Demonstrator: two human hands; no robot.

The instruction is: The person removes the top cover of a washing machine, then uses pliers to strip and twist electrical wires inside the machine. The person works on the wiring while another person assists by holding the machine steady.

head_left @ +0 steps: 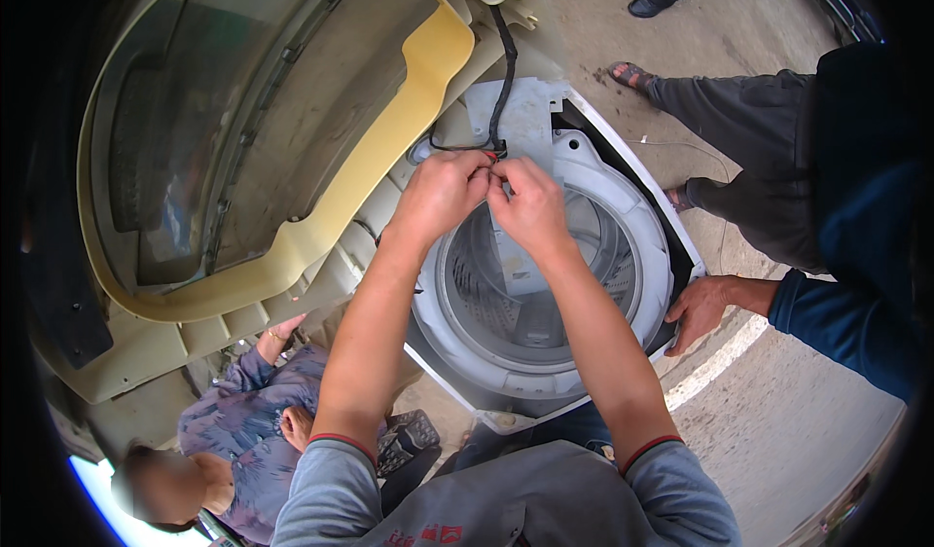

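Both my hands meet over the back of an opened top-loading washing machine, fingertips nearly touching. My left hand (pixel 444 193) is closed in a pinch at the wires, a small red piece (pixel 492 156) showing by its fingertips. My right hand (pixel 528 202) is pinched beside it at the same spot; the exact part between its fingers is hidden. A black taped wire harness (pixel 507 51) comes down from above to my fingers, and a thin black wire branches left. Below my hands lies the white tub ring (pixel 646 299) around the drum (pixel 477 279).
The machine's top cover (pixel 428 75), cream-edged with a dark clear lid, stands tilted at the left. A co-worker's hand (pixel 699 311) grips the cabinet's right edge. A person in a patterned shirt (pixel 255 416) is at lower left, a hand by the cover. Someone else's feet (pixel 646 6) are farther off.
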